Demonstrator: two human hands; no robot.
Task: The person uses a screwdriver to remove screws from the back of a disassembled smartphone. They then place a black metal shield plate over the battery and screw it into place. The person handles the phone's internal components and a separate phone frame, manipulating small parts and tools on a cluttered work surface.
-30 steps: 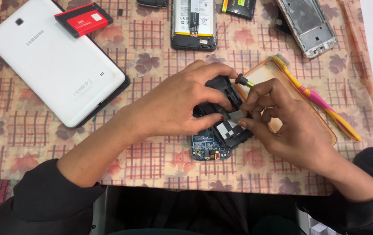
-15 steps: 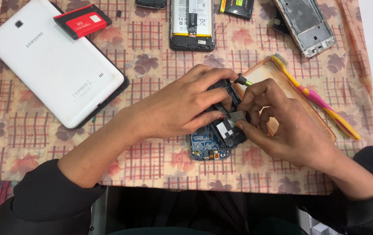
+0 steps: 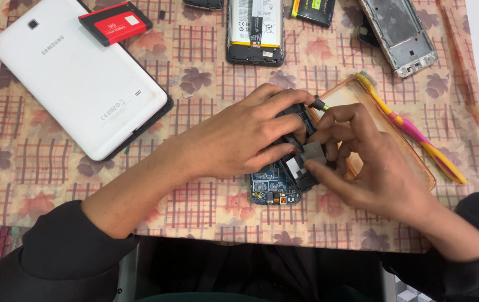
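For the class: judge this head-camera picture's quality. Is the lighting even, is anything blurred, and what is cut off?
Head view: light is soft and even, with faint shadows under the left hand and right hand; the opened phone and white tablet are sharp; the items along the top edge are cropped.

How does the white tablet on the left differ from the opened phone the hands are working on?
The white tablet is far bigger than the opened phone. The tablet lies closed, back up, with a red battery on its top edge; the phone is open, its blue circuit board bare. No hand touches the tablet, while the left hand and right hand both grip the phone. Both rest on the patterned tablecloth.
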